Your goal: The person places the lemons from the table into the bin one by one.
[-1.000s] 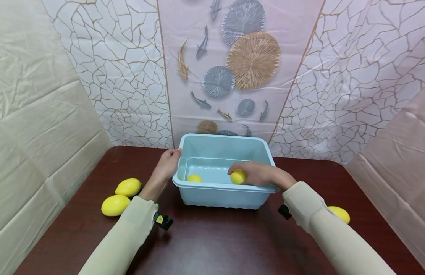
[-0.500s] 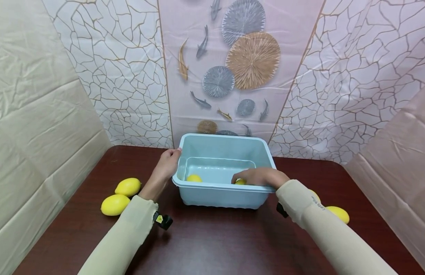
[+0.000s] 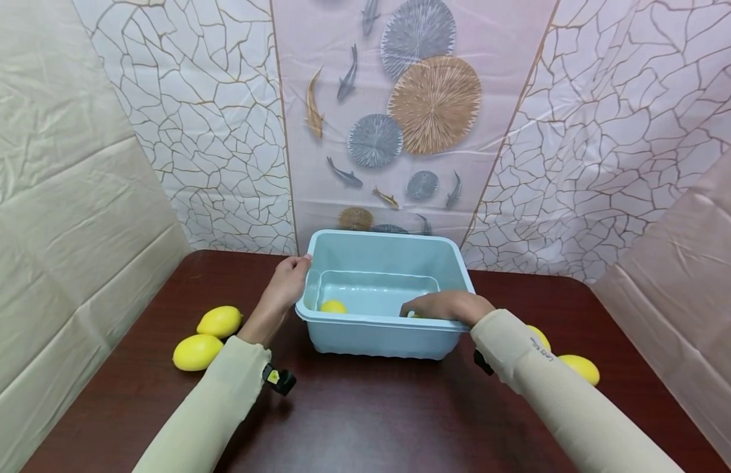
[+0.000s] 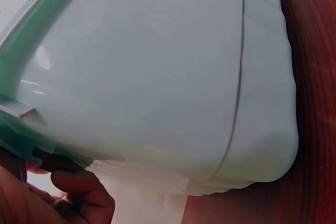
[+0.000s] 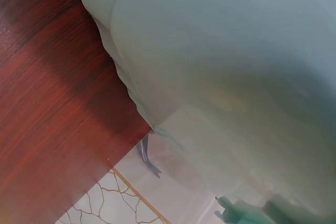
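Note:
A light blue plastic basin [image 3: 377,337] stands on the table near the back wall. At its left rim, my left hand [image 3: 290,281] grips the edge; in the left wrist view that hand [image 4: 86,192] has curled fingers beside the basin's outer wall [image 4: 147,72]. My right hand [image 3: 443,305] reaches over the front right of the basin, its fingers down inside around a lemon, of which only a yellow sliver shows. Another lemon [image 3: 333,307] lies in the basin's front left corner. The right wrist view has only the basin's outer side [image 5: 220,56], with the fingers hidden.
Two lemons, one farther back [image 3: 220,322] and one nearer [image 3: 198,353], lie left of my left forearm. Another two, a partly covered lemon [image 3: 540,337] and a nearer lemon [image 3: 580,370], lie by my right sleeve. A patterned cloth wall [image 3: 374,190] rises behind the table [image 3: 365,414].
My right hand has lowered the lemon deeper into the basin and shifted slightly right, hiding most of it. A lemon behind the right sleeve has come into sight. My left hand stays put.

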Action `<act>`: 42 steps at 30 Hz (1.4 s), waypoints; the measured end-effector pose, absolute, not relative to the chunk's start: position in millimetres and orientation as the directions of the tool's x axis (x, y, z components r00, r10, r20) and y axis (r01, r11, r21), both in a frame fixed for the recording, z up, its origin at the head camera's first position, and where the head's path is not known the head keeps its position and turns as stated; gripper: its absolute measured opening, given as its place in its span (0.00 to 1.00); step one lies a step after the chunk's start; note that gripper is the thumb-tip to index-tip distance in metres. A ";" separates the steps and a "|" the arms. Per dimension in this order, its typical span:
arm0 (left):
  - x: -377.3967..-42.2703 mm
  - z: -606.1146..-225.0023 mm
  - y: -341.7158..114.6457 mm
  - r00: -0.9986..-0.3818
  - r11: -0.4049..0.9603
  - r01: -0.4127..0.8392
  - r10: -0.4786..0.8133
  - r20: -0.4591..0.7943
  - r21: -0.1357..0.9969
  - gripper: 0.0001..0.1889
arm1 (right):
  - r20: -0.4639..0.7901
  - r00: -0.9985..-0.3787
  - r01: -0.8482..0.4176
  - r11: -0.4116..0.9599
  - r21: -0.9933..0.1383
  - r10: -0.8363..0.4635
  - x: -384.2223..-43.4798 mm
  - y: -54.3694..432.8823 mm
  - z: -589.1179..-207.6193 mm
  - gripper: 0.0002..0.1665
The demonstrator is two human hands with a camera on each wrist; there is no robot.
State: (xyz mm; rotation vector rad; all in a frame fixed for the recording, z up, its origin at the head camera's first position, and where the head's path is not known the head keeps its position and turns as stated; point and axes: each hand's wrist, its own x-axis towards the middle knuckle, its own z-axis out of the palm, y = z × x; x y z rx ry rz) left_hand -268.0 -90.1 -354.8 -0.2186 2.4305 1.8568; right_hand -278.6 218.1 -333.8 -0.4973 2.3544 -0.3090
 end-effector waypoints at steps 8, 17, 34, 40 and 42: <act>-267.4 -353.8 -89.8 -0.986 0.266 -0.164 -0.066 -0.152 0.950 0.29 | -0.556 -0.699 -0.313 0.891 -0.330 -0.451 -271.8 215.8 -327.3 0.18; -269.0 -352.5 -88.6 -0.987 0.271 -0.157 -0.065 -0.144 0.950 0.30 | -0.507 -0.725 -0.360 0.884 -0.300 -0.467 -261.8 213.5 -309.7 0.23; -268.5 -354.3 -91.1 -0.989 0.290 -0.149 -0.065 -0.136 0.945 0.29 | -0.213 -0.784 -0.510 0.800 -0.315 -0.584 -249.7 226.8 -285.9 0.15; -266.9 -353.8 -90.2 -0.988 0.287 -0.151 -0.065 -0.139 0.946 0.29 | -0.068 -0.808 -0.556 0.794 -0.245 -0.586 -235.6 232.0 -283.0 0.13; -266.5 -353.7 -89.8 -0.988 0.288 -0.153 -0.069 -0.138 0.945 0.29 | -0.012 -0.815 -0.564 0.796 -0.218 -0.580 -230.3 233.7 -281.3 0.12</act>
